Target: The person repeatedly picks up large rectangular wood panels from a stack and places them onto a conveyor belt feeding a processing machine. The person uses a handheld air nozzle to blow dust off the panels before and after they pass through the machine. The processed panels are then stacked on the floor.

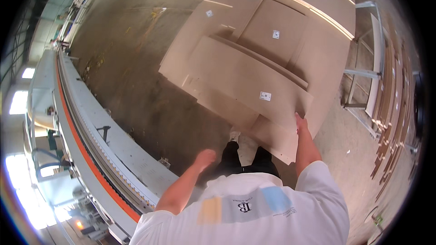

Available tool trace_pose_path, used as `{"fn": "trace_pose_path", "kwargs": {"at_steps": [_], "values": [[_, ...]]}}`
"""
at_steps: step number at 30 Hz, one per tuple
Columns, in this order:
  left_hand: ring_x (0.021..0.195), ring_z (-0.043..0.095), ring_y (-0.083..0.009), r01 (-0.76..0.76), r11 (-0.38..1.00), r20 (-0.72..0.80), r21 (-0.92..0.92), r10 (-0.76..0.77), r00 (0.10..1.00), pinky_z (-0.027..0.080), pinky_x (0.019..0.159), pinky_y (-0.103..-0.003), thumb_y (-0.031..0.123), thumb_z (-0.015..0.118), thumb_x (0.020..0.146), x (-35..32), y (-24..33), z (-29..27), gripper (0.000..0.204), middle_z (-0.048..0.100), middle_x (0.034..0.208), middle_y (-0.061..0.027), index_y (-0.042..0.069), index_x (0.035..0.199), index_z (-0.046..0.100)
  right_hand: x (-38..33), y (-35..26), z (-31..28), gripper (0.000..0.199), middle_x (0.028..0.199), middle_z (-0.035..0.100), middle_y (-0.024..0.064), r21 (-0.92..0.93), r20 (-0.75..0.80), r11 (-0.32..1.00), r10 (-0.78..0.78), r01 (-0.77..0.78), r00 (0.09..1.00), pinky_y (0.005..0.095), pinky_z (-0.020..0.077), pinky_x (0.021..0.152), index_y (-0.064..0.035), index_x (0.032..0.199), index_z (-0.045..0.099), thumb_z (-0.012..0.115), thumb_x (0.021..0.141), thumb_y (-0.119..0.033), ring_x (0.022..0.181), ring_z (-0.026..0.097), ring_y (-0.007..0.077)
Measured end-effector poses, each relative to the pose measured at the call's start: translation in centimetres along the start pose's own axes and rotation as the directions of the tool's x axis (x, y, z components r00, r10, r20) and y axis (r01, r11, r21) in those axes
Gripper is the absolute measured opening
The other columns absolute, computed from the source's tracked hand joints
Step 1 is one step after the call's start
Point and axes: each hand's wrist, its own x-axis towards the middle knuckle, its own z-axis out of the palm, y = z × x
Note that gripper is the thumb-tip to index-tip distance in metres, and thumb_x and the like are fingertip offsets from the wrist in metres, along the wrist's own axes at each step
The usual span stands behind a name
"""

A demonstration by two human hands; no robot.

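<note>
My right hand point(300, 123) grips the right edge of a brown board point(240, 79), its thumb showing on top and the other fingers mostly hidden. The board is flat and wide, with a small white label point(265, 96) on it. It lies over other brown panels at the near end of a stack and is tilted a little. My left hand point(206, 158) hangs in the air left of my legs, curled closed and apart from the boards. Nothing shows in it.
More labelled brown panels point(277, 20) and pale narrow strips point(331, 22) lie on the stack. A long machine with an orange stripe point(86, 156) runs along my left. On the right stand a grey metal frame point(363, 73) and several long brown strips point(395, 104).
</note>
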Motion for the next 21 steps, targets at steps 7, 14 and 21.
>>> {"fn": "trace_pose_path", "kwargs": {"at_steps": [7,14,21], "values": [[0.094,0.067,-0.0180,0.008,0.942,0.002,-0.336,-0.008,1.000,0.054,0.082,-0.035,0.031,0.066,0.100,1.4,8.5,9.9,0.030,0.070,0.103,-0.0066,0.007,0.118,0.066,-5.3,4.1,-5.0,0.062,0.094,0.061,0.0088,0.140,0.185,0.989,-0.078,0.052,0.980,0.0350,0.0545,0.060,0.0006,0.124,0.061,0.076,0.090,-0.050,0.075,0.061,0.0212],[0.098,0.065,-0.0206,-0.033,0.790,-0.064,-0.612,-0.008,0.998,0.054,0.083,-0.040,0.035,0.064,0.103,9.2,16.0,18.6,0.032,0.068,0.110,-0.0043,0.008,0.119,0.061,-17.4,6.7,-13.9,0.068,0.129,0.062,0.0079,0.550,0.079,0.817,0.156,-0.173,0.985,0.0391,0.0514,0.089,-0.0047,0.140,0.056,0.063,0.096,-0.056,0.108,0.062,0.0198],[0.095,0.066,-0.0200,-0.053,0.522,-0.071,-0.851,-0.016,0.997,0.054,0.086,-0.040,0.029,0.071,0.100,4.6,14.8,21.6,0.030,0.068,0.110,-0.0035,0.011,0.121,0.061,-18.2,4.2,-16.0,0.082,0.149,0.055,0.0120,0.671,-0.115,0.741,0.075,0.021,0.991,0.0450,0.0451,0.109,-0.0005,0.150,0.049,0.051,0.098,-0.063,0.132,0.055,0.0317]]}}
